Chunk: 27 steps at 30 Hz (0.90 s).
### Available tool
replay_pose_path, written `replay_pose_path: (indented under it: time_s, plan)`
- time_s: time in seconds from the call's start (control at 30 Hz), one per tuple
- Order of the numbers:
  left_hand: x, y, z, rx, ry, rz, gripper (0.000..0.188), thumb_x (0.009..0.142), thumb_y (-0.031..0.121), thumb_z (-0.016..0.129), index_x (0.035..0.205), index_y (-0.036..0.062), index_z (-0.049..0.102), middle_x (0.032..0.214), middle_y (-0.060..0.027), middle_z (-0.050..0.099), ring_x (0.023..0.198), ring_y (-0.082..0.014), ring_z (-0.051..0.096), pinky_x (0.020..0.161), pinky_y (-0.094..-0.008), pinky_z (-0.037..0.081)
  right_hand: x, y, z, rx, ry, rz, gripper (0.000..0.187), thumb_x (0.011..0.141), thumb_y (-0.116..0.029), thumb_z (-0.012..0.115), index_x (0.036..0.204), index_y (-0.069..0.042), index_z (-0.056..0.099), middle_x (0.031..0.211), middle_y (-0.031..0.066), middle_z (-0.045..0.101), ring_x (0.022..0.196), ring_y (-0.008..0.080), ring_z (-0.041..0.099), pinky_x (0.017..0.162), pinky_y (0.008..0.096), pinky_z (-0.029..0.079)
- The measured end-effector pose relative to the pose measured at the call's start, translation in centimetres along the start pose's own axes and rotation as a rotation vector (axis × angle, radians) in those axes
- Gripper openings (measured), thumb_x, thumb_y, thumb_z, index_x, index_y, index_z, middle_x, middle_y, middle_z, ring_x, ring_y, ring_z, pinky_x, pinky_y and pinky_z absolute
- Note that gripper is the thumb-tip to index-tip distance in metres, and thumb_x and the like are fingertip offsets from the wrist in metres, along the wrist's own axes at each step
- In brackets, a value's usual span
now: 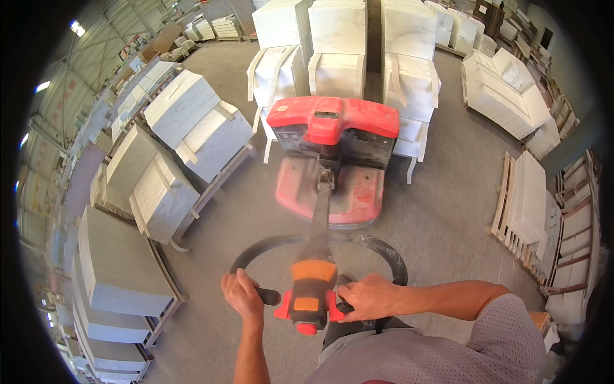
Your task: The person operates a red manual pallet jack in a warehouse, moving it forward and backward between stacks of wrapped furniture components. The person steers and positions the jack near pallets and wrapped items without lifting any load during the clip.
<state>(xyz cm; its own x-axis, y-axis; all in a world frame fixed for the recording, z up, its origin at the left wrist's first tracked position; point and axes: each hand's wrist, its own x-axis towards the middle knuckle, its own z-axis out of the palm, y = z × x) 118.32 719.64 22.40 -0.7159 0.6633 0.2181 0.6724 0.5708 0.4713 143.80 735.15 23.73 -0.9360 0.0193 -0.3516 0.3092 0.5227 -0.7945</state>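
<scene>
An electric pallet truck (294, 110) with a red cover and a red lower body stands in front of me. Its black tiller arm rises toward me and ends in a control head (313, 272) with orange panels, red side paddles and a red button. My left hand (242, 294) is closed round the left side of the handle, where a black grip end sticks out beside the fingers. On the right, my right hand (368, 296) wraps the other grip close to the red paddle, its fingertips partly hidden.
White stone slabs (339, 29) stand in stacks just beyond the truck. More slab stacks on pallets line the left (121, 262) and the right (505, 89). Slatted wooden pallets (505, 205) edge the right side. Grey concrete floor (441, 224) lies between the rows.
</scene>
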Motion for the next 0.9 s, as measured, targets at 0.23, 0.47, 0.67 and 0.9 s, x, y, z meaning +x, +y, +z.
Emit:
replay_pose_path:
  time_s: [0.23,0.47,0.67,0.9]
  plan:
    - [0.0,1.1,-1.4,0.014,-0.011,0.019,0.055,0.103,0.013,0.040,0.050,0.0041,0.050,0.053,-0.0079,0.047,0.056,-0.0290,0.046,0.096,-0.0458,0.043,-1.1,-0.9,0.1,0.014,0.039,-0.042,0.057,0.084,-0.052,0.069,0.094,0.003,0.059,0.075,0.0198,0.066,0.068,0.0387,0.067,0.061,0.0451,0.054]
    - [0.7,2.3,-4.3,0.035,-0.082,0.066,0.051,0.100,0.011,0.045,0.049,0.0071,0.053,0.053,-0.0075,0.050,0.058,-0.0279,0.050,0.093,-0.0475,0.043,-2.6,-3.4,-1.2,0.145,0.059,-0.028,0.060,0.082,-0.056,0.069,0.093,0.003,0.060,0.076,0.0182,0.066,0.068,0.0372,0.067,0.060,0.0437,0.055]
    - [3.3,4.4,-5.7,-0.001,-0.146,0.072,0.047,0.097,0.010,0.047,0.051,0.0078,0.052,0.053,-0.0064,0.053,0.058,-0.0275,0.049,0.091,-0.0457,0.043,-3.2,-5.2,-5.1,0.091,0.086,0.004,0.058,0.081,-0.055,0.071,0.098,-0.001,0.061,0.079,0.0142,0.066,0.071,0.0368,0.067,0.064,0.0441,0.054]
    - [5.1,4.9,-5.7,-0.003,-0.133,0.109,0.042,0.096,0.011,0.049,0.054,0.0055,0.052,0.053,-0.0088,0.050,0.058,-0.0293,0.048,0.089,-0.0472,0.043,-2.7,-6.3,-8.5,0.078,-0.097,0.139,0.061,0.082,-0.057,0.068,0.111,-0.004,0.061,0.091,0.0160,0.069,0.083,0.0382,0.068,0.075,0.0458,0.054]
